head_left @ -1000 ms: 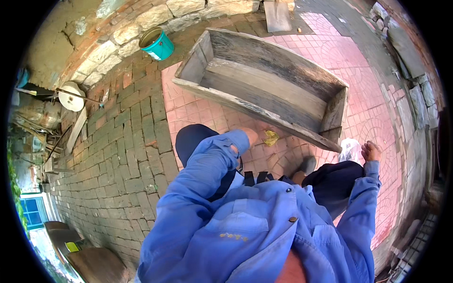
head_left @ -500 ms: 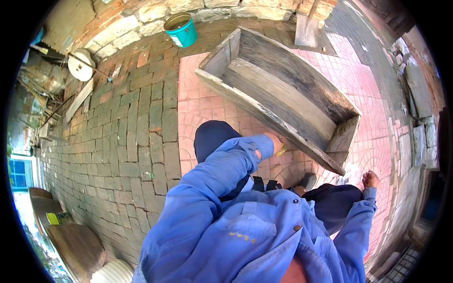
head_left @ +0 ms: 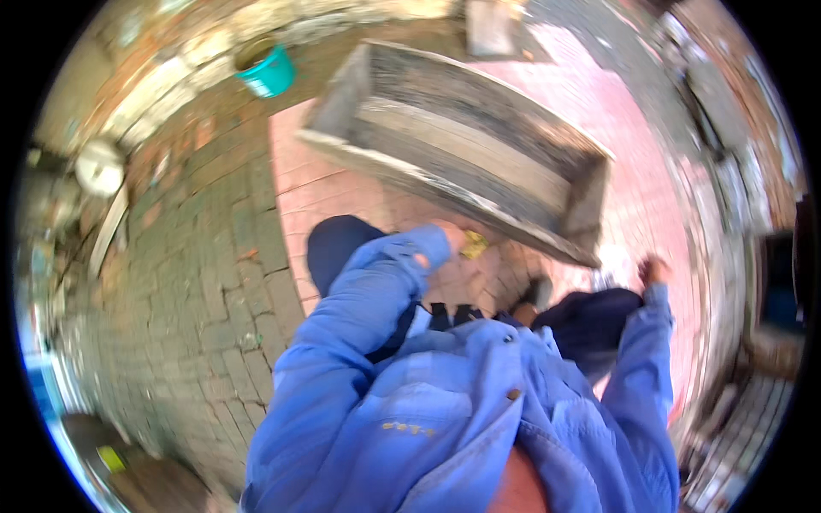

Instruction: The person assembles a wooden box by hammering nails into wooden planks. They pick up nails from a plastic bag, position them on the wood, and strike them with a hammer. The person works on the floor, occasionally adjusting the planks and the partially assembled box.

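A long weathered wooden trough (head_left: pixel 453 145), open at the top, stands at a slant in front of me. Beside its near wall my left hand (head_left: pixel 446 234) is closed on a small crumpled yellow thing (head_left: pixel 473 245), whose kind I cannot make out. Out to the right, past my knee, is my right hand (head_left: pixel 654 269), low over the pink tiles; blur smears its fingers. Between that hand and the trough's near right corner lies a whitish, see-through crumpled thing (head_left: pixel 612 272), perhaps plastic.
A teal bucket (head_left: pixel 267 70) stands at the far left by the stone wall (head_left: pixel 209 61). A shovel blade (head_left: pixel 492 30) is behind the trough. Pink tiles (head_left: pixel 321 184) meet brick paving (head_left: pixel 201 282). Brown rounded objects (head_left: pixel 141 474) sit at the lower left.
My view has swung, so the trough, bucket and both hands appear further left and higher. More of the yellow thing shows beside my left hand. The trough stays on the tiles.
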`<state>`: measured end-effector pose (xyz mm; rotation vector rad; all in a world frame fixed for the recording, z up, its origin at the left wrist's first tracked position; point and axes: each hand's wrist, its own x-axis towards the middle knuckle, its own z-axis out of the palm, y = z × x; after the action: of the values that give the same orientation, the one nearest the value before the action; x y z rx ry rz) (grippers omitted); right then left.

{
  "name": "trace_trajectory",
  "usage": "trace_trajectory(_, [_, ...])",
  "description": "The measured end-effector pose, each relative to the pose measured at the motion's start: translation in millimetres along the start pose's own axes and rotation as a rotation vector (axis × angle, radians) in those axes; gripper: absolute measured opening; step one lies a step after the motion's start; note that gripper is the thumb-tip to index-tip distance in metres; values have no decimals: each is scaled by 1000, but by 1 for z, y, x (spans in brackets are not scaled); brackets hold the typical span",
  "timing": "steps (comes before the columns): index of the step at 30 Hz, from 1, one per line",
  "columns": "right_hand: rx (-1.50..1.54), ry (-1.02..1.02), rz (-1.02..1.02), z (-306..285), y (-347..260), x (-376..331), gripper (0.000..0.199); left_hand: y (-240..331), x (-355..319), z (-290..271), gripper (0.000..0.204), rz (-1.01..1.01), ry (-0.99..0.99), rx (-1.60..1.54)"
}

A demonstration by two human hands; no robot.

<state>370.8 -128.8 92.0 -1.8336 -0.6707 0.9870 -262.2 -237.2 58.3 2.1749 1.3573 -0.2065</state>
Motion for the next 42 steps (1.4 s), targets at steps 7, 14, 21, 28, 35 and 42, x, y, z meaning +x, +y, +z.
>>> trace_trajectory(7, [7,140,18,38,-13,-56,22,-30,-21,13,43,58,8,53])
trace_trajectory(14, [27,172,51,22,-12,-79,21,-18,-21,1,44,-32,-120,108])
trace_trajectory(21, [-199,-186,168,38,-18,-96,26,-18,-19,0,40,-59,-145,102])
trace_trajectory(28, [-604,-600,72,67,-23,-109,41,-17,-17,3,41,-95,-198,192])
trace_trajectory(35, [-208,-421,164,61,-22,-94,36,-19,-16,9,42,-45,-145,138])
trace_trajectory(42, [-357,-580,48,41,19,-27,17,-30,-18,32,24,58,128,63])
